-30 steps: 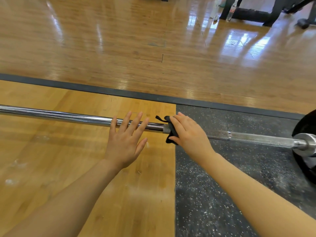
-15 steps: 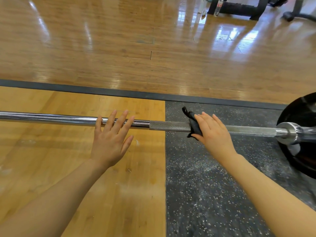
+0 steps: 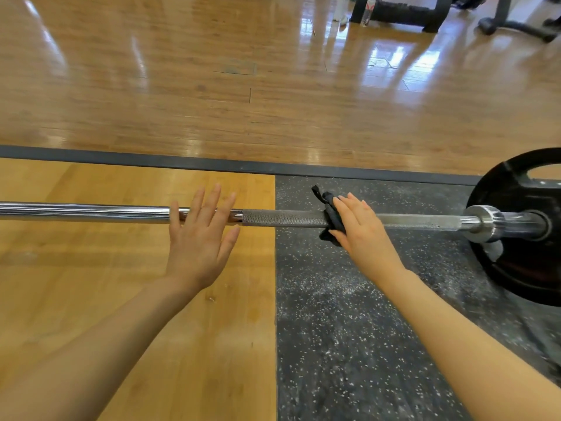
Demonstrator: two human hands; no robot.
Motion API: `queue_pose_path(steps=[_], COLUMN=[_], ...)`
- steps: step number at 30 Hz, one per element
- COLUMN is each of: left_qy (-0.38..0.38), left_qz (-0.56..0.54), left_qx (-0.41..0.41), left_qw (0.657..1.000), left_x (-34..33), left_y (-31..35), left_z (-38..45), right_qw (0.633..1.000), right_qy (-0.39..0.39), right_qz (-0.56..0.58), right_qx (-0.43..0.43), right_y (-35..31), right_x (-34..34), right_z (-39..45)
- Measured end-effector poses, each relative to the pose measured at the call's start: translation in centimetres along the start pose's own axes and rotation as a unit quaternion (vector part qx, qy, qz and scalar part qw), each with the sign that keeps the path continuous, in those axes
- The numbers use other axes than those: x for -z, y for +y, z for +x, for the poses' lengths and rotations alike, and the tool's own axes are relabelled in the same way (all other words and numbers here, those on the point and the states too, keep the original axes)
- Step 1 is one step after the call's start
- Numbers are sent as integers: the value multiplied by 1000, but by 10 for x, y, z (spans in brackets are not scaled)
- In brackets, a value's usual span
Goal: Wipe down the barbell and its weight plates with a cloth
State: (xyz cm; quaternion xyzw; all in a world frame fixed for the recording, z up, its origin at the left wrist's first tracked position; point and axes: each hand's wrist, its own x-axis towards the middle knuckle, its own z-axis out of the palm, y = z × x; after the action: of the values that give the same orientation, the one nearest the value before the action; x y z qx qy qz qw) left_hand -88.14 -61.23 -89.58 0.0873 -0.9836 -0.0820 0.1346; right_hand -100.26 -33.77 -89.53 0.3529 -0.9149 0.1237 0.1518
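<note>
A steel barbell (image 3: 285, 218) runs left to right across the lifting platform. Its right end carries a black weight plate (image 3: 522, 205) behind a chrome collar (image 3: 485, 223). My right hand (image 3: 361, 229) wraps a small black cloth (image 3: 329, 208) around the knurled part of the shaft, right of the platform's wood section. My left hand (image 3: 200, 238) lies flat over the smooth chrome part of the bar, fingers spread, holding nothing. The bar's left end runs out of view.
The bar lies over a wooden panel (image 3: 91, 284) and a speckled black rubber mat (image 3: 349, 329). A dark border strip (image 3: 212, 164) edges the platform. Beyond it is glossy wood floor, with black machine bases (image 3: 403, 12) and a bottle (image 3: 367, 9) at the far right.
My right hand has slid the cloth rightward along the bar, from beside the left hand onto the knurled part nearer the plate. My left hand stays flat on the bar.
</note>
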Motion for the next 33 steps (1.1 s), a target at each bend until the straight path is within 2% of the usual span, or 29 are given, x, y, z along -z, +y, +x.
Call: queue_pose_path(steps=[4, 8, 17, 24, 29, 33], left_qy=[-35, -83, -41, -37, -34, -34], left_qz=[12, 48, 93, 87, 94, 106], left_qx=[-61, -63, -122, -114, -105, -110], left_qw=[997, 993, 987, 989, 989, 988], left_x=[-5, -24, -30, -28, -30, -31], left_y=[56, 87, 82, 84, 86, 86], left_z=[23, 39, 39, 41, 41, 38], right_qw=[999, 996, 989, 990, 997, 999], right_qy=[17, 30, 30, 18, -3, -30], right_qz=[-19, -77, -145, -130, -42, -23], right_qx=[-28, -43, -24, -42, -60, 20], right_y=[10, 11, 43, 95, 96, 68], right_x=[2, 0, 1, 18, 23, 19], right_z=[-10, -13, -22, -36, -31, -17])
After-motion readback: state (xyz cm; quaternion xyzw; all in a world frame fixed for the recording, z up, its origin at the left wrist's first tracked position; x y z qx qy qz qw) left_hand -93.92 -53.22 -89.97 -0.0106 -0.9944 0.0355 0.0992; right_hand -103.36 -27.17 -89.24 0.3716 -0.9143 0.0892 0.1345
